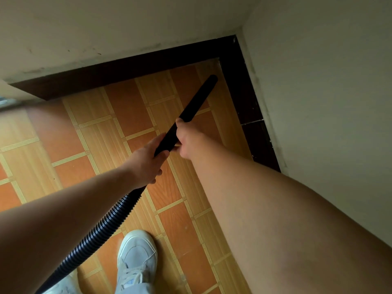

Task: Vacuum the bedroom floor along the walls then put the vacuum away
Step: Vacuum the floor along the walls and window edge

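I've got left hand [146, 164] and right hand [188, 139] clamped on the rigid black vacuum tube [197, 98], tip near the upper-right corner; wall-edge pass underway, next needs tracing the dark skirting board [244, 92]

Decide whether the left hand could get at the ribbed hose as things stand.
Probably yes. The left hand grips the black tube at its lower end, just where the hose begins, and nothing covers the hose there; it would have to loosen its grip first.
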